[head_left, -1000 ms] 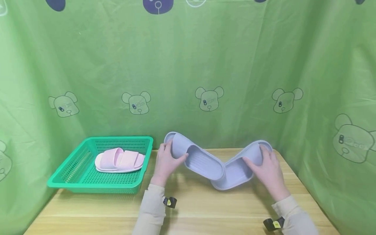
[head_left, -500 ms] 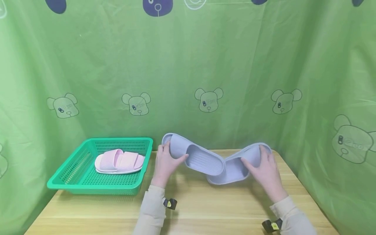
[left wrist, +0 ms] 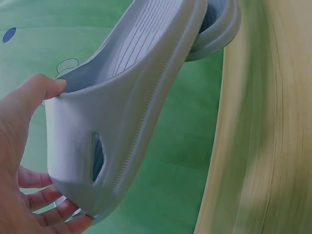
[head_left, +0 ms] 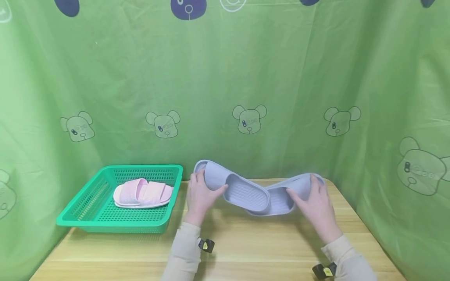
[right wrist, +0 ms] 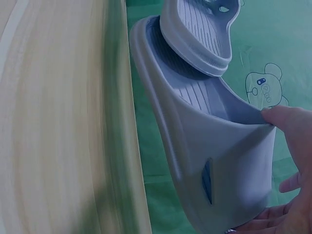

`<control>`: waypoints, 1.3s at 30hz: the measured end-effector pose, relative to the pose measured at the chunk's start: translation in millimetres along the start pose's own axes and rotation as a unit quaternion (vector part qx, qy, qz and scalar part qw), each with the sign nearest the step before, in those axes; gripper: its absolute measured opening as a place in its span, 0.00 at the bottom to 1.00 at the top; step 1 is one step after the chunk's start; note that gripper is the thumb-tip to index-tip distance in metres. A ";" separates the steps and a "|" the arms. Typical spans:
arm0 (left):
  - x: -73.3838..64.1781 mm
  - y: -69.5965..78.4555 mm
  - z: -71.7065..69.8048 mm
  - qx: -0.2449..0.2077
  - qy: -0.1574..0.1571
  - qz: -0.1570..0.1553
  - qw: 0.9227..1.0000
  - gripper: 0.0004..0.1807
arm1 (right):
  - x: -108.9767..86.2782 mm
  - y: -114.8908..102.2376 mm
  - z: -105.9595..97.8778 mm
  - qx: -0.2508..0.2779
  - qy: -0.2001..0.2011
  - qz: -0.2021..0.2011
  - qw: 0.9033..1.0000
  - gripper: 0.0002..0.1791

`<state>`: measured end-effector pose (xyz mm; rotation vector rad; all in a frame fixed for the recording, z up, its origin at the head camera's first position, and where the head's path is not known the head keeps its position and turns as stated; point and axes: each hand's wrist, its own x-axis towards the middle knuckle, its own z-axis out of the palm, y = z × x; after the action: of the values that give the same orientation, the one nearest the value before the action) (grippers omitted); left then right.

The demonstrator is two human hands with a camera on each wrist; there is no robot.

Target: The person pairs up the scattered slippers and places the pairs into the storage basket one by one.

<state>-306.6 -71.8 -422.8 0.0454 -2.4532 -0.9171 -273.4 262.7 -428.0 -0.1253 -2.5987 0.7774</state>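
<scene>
Two grey-blue slide slippers are held above the wooden table, toes outward and heels overlapping in the middle. My left hand (head_left: 202, 197) grips the left slipper (head_left: 246, 193) by its strap, thumb at the strap's opening edge and fingers round the toe end. By its strap, my right hand (head_left: 318, 207) holds the right slipper (head_left: 280, 201) the same way. In the head view the left slipper's heel lies in front of the right one's heel. Both wrist views show the thumb hooked over the strap edge, on the left slipper (left wrist: 117, 102) and the right slipper (right wrist: 224, 151).
A green plastic basket (head_left: 116, 223) stands at the table's left, with a pair of pink slippers (head_left: 144, 193) lying in it. Green curtain (head_left: 281, 70) with bear prints hangs behind and at both sides. The wooden table (head_left: 260, 249) spreads below the hands.
The right slipper has tilted flatter, its heel rising and sliding left further behind the left slipper's heel. My right hand shifted slightly left. The left slipper has barely moved.
</scene>
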 end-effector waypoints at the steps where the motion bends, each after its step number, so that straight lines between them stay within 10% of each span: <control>1: -0.2 0.4 0.3 -0.001 0.003 -0.001 1.000 0.52 | -0.2 0.4 0.3 -0.002 0.001 0.000 1.000 0.60; 21: -3.7 8.6 9.2 -0.023 0.095 0.055 0.994 0.52 | 1.8 0.3 -1.8 -0.012 -0.007 0.021 1.000 0.59; 39: -14.7 18.6 17.1 -0.069 0.092 0.043 0.992 0.54 | -0.3 -4.0 -7.2 -0.022 -0.010 0.024 0.999 0.58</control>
<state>-299.4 -44.1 -428.9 -0.0224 -2.1998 -0.9958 -270.0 262.9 -420.5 -0.1949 -2.6404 0.7428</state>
